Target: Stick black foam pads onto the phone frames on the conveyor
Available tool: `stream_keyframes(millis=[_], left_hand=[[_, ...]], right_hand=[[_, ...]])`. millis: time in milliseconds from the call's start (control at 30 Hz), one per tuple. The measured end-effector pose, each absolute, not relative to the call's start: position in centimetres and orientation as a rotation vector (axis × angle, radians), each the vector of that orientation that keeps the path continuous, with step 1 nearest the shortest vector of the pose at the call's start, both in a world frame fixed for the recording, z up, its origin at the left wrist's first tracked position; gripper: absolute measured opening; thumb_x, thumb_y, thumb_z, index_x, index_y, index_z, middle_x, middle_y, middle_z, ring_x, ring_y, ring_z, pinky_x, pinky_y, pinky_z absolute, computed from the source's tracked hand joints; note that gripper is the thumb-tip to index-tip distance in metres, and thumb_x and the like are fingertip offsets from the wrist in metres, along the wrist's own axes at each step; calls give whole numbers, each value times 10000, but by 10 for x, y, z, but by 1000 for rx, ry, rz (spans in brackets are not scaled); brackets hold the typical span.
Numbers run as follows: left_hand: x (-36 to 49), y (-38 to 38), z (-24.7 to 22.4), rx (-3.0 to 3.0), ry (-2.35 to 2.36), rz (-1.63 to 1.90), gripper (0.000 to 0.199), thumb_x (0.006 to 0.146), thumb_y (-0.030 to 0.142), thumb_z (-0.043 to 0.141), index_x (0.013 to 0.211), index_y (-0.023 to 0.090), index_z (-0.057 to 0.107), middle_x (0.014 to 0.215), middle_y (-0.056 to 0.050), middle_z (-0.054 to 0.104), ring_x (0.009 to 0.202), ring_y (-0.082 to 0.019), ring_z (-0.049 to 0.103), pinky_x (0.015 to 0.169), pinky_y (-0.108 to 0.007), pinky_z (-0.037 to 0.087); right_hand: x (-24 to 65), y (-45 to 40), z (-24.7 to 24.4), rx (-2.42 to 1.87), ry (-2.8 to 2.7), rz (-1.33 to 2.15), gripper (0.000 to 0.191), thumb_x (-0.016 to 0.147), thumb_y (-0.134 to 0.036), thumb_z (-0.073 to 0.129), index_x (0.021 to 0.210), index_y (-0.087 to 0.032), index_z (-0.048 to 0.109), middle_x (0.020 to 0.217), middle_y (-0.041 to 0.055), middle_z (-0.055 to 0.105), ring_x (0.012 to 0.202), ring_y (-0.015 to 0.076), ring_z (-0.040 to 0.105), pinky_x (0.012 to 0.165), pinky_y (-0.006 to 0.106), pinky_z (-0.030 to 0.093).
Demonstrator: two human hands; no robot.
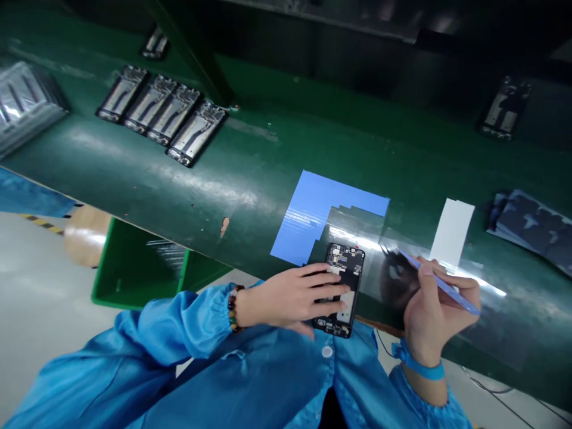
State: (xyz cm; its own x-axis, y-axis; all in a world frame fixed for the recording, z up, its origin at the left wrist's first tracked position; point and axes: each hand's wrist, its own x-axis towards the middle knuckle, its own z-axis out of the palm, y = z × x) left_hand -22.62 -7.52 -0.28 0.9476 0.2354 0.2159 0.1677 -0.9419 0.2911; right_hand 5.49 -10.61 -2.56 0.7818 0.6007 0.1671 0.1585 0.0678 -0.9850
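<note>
An opened phone body [353, 265] with bare circuit parts lies at the bench's front edge. My left hand [297, 296] rests over its middle, fingers apart and touching it. To the right, my right hand [435, 304] is closed around blue tweezers [451, 290], whose tips point left towards the phone without touching it. Beyond the phone, clear film [353, 225] overlaps a blue sheet [297, 223] on the bench. A strip of white labels [452, 232] lies just past my right hand.
Several opened phone bodies [196, 134] lie in a row at the left on the green bench [268, 143]. Stacked trays [27, 104] stand at the far left. Dark pouches [531, 229] and another phone body [506, 110] are at the right. A green bin [129, 262] stands below.
</note>
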Motion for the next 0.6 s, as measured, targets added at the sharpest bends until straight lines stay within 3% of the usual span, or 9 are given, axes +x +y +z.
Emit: stream_keyframes(millis=[67,133,233,300,367,500,600], left_hand=[[-225,-74,1,2893,300,507,306,1035,339,822,1329,252,824,1560,-57,743,1415,-241,709,1323,-424,523],[-226,-66,12,2901,208,690,159,1056,235,766,1181,251,864,1412,-27,823,1303,-205,752,1269,-377,555],[-229,-28,38,2837,187,696,225,1082,226,712,1239,319,845,1282,9,855,1162,-171,769,1048,-327,625],[-227,21,50,2736,473,571,327,1115,239,656,1350,421,792,1244,34,843,1137,-175,770,991,-359,620],[-217,86,48,2681,683,577,392,1147,216,537,1419,370,772,1371,-35,787,1262,-235,751,1070,-452,606],[-179,224,13,2431,950,739,401,1043,81,540,1318,177,816,1496,-132,720,1416,-292,704,1257,-502,533],[-156,290,-12,2404,1162,678,458,1060,45,440,1414,19,730,1623,-219,650,1513,-314,648,1290,-487,489]], right_hand=[[55,-106,-27,-1476,-643,367,408,790,-358,1003,877,-253,619,853,-38,796,905,223,846,1320,640,517],[56,-106,-28,-1452,-629,362,403,795,-353,1004,879,-253,623,851,-39,802,901,223,847,1317,641,519],[56,-106,-29,-1436,-608,360,413,793,-362,1011,875,-250,621,843,-41,797,902,229,850,1311,643,525],[56,-107,-29,-1451,-599,365,426,789,-386,1014,873,-247,620,852,-38,795,920,237,852,1299,643,537],[56,-106,-28,-1468,-592,369,437,785,-416,1015,870,-244,622,863,-26,796,940,247,851,1287,646,548],[57,-106,-28,-1467,-583,383,439,773,-435,1023,871,-242,641,875,-7,806,950,255,847,1286,659,547],[56,-105,-28,-1457,-572,370,433,759,-411,1036,871,-241,654,884,-6,809,944,250,842,1307,657,529]])
